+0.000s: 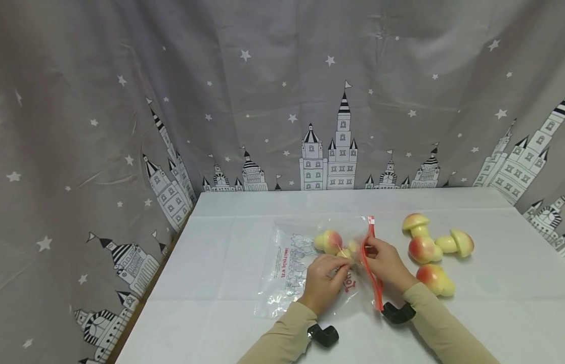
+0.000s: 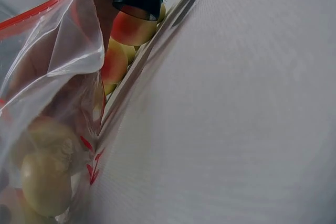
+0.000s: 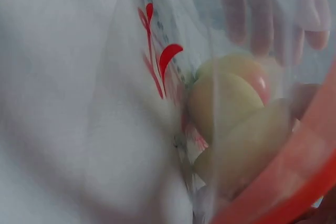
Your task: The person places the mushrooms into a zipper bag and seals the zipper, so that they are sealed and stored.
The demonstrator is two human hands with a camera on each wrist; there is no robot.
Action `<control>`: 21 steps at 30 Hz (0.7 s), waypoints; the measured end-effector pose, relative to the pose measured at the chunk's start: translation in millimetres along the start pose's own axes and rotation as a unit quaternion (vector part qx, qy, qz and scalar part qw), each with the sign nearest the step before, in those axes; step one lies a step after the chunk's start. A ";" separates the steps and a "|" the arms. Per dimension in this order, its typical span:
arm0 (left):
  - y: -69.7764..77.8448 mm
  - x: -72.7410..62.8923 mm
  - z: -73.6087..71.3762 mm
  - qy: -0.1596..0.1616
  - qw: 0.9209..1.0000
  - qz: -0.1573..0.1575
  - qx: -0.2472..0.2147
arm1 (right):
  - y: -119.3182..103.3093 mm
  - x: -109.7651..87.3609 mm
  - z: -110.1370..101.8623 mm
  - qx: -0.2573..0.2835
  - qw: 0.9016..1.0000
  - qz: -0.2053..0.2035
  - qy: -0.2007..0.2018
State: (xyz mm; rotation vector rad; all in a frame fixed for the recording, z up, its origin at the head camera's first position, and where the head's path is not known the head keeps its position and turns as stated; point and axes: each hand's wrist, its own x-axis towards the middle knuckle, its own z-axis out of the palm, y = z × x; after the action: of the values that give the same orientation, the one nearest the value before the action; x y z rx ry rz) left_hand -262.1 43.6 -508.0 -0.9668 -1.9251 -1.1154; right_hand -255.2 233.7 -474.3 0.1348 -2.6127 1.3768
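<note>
Bagging the toy mushrooms (image 1: 330, 241) seems in hand, some already inside the zip bag (image 1: 274, 296). Left hand's (image 1: 321, 281) fingers pinch film; right hand's (image 1: 389, 263) apparently grip the red zip (image 1: 377, 292). Next calls for a wide mouth.

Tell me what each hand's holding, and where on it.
Left hand appears to pinch the upper film of the plastic bag. Right hand is at the red zip edge; what it grips can't be told.

Left forearm (image 1: 284, 332) aims 1-2 o'clock, right forearm (image 1: 446, 326) 10-11. Left hand (image 1: 324, 283): thumb and fingertips pinching. Right hand (image 1: 388, 263) at its 2-3 o'clock, fingers bent, gripping.
</note>
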 end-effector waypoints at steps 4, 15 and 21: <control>1.4 -0.3 -0.2 -0.006 1.000 -0.011 -0.001 | 0.0 -1.4 -1.0 0.005 1.000 0.015 -0.017; 1.0 -0.5 -1.2 -0.005 1.000 -0.017 -0.003 | -0.1 -1.8 0.7 0.042 0.998 0.029 -0.046; 0.2 0.4 -0.9 0.007 1.000 -0.004 -0.006 | -0.6 -1.8 7.2 0.082 0.996 0.030 -0.017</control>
State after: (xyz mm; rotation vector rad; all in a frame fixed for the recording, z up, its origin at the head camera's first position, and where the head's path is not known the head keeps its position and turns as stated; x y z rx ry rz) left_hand -261.9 43.0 -507.3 -0.9574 -1.9143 -1.1368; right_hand -254.3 227.3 -478.3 0.1030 -2.5491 1.6226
